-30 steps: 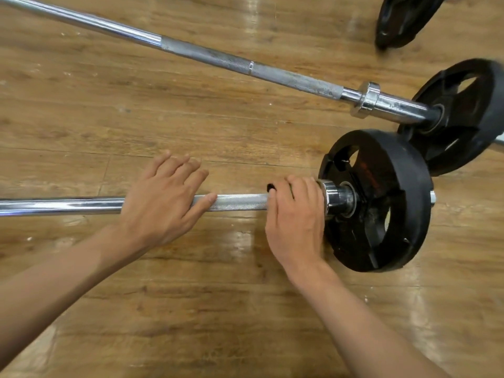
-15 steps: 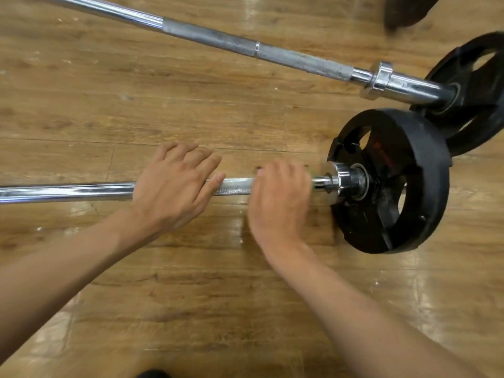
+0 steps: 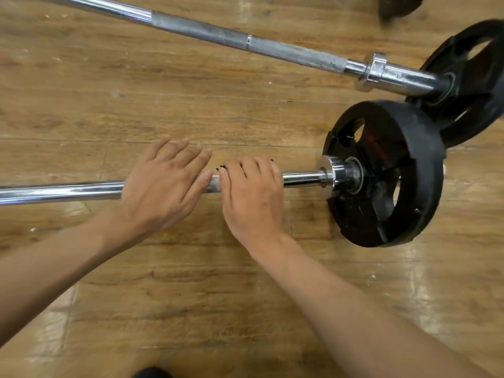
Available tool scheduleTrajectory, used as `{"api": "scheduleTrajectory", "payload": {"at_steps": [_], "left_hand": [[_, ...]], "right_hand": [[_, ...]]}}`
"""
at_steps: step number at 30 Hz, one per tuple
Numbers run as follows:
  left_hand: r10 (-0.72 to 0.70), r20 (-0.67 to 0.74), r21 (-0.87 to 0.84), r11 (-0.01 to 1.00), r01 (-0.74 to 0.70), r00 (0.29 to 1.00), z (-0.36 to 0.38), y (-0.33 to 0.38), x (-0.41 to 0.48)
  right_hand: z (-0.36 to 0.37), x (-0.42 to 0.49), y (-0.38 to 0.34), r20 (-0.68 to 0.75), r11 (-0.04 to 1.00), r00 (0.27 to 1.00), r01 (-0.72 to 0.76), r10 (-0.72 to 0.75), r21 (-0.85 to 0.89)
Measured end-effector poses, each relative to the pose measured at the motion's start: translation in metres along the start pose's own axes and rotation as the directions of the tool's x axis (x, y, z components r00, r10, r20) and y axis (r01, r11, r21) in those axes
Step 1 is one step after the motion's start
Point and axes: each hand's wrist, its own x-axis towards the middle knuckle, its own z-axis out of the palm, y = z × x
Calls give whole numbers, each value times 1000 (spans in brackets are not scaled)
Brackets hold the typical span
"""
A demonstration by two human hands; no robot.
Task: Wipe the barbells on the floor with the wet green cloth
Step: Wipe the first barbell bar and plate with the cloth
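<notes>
Right hand (image 3: 252, 192) fingers wrap near barbell (image 3: 68, 190), dark scrap (image 3: 221, 167) at fingertips. Left hand (image 3: 161, 186) flat, fingers straight, just beside. Bar heavy, slick, rolls: hold the shaft.

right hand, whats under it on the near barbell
The right hand curls over the bar. A dark frayed edge peeks out on its far side; what it belongs to is covered.

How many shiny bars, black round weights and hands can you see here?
Shiny bars: 2 (near bar, far bar)
Black weights: 2 (near weight, far weight)
Hands: 2 (left hand, right hand)
Total: 6
The dark shape at the top edge is too blurred to count.
</notes>
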Motion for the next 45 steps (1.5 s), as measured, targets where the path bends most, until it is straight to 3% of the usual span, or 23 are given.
{"api": "scheduleTrajectory", "payload": {"at_steps": [2, 5, 8, 11, 14, 18, 21, 27, 31, 37, 41, 45], "left_hand": [[2, 12, -4, 1000, -2, 1000, -1, -2, 0], [-12, 19, -27, 1000, 12, 1000, 0, 3, 1], [-12, 24, -35, 999, 13, 1000, 1, 6, 1], [-4, 46, -41, 999, 6, 999, -1, 2, 0], [-11, 62, -71, 997, 15, 998, -3, -2, 1], [-62, 25, -84, 994, 64, 998, -14, -18, -7], [-163, 55, -146, 975, 169, 985, -21, -50, -28], [-272, 111, -84, 956, 282, 956, -6, -98, -78], [-356, 54, -60, 931, 359, 933, -7, -117, -89], [-309, 35, 27, 951, 308, 951, -1, -135, -99], [-290, -52, 24, 956, 291, 956, 6, -131, -98], [-275, -102, 15, 960, 278, 956, 12, -128, -98]], "right_hand": [[-12, -3, 25, 55, 997, 997, 64, -62, -39], [-29, -8, 60, -16, 986, 991, -137, 136, -97], [-16, -2, 36, -74, 950, 954, -296, 289, -101], [0, 0, 6, -26, 993, 994, -110, 109, -44], [-4, 0, 24, -16, 999, 999, 35, -35, -34], [-18, -2, 54, -27, 991, 993, -112, 111, -66], [-23, -7, 63, -41, 990, 994, -108, 105, -92], [-5, 0, 24, -129, 951, 952, -292, 279, -101], [19, 6, -38, -37, 977, 982, -186, 183, -108], [45, 15, -108, 113, 996, 994, -1, 11, -84], [29, 11, -69, 172, 980, 966, 199, -195, -7], [-6, 7, -6, 163, 990, 985, 76, -56, -119]]}}
